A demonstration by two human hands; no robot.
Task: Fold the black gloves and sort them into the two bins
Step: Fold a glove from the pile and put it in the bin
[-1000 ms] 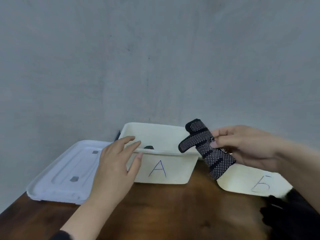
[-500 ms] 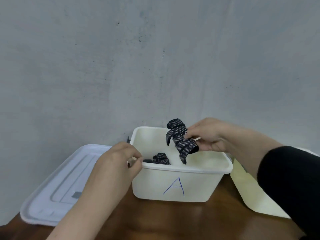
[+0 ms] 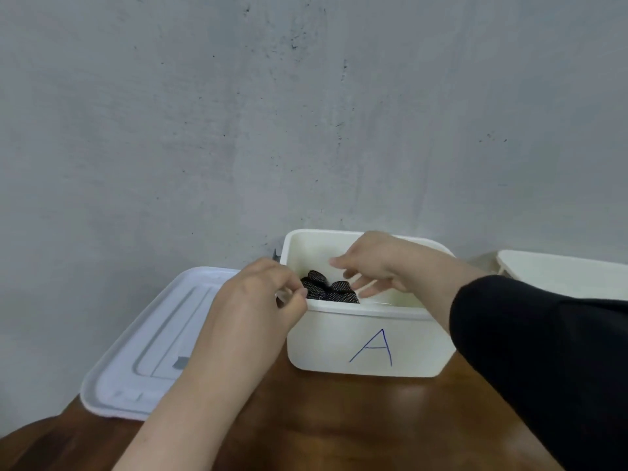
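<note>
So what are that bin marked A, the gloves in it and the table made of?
Bin A: looks like moulded plastic, cream-white and smooth, with a rolled rim and rounded corners. Gloves: seemingly knitted black fabric with a grid of pale dots, perhaps grip dots; it lies soft and crumpled. Table: brown with wood grain and a glossy sheen; solid wood or veneer, I cannot tell.

Lighting: soft, even and diffuse; source not visible. Grey wall (image 3: 306, 113) evenly lit, without hot spots. Glare: pale sheen on the wooden table (image 3: 373, 419) in front of the bin (image 3: 370, 334). Shadows: faint, soft-edged, under the bin and beside the lid (image 3: 153, 334). Blur: right hand (image 3: 377, 263) motion-smeared at the fingertips; left hand (image 3: 258, 300) slightly soft. Distortion: wide-angle bending at frame edges. Black sleeve (image 3: 543, 351) showed no detail.
</note>
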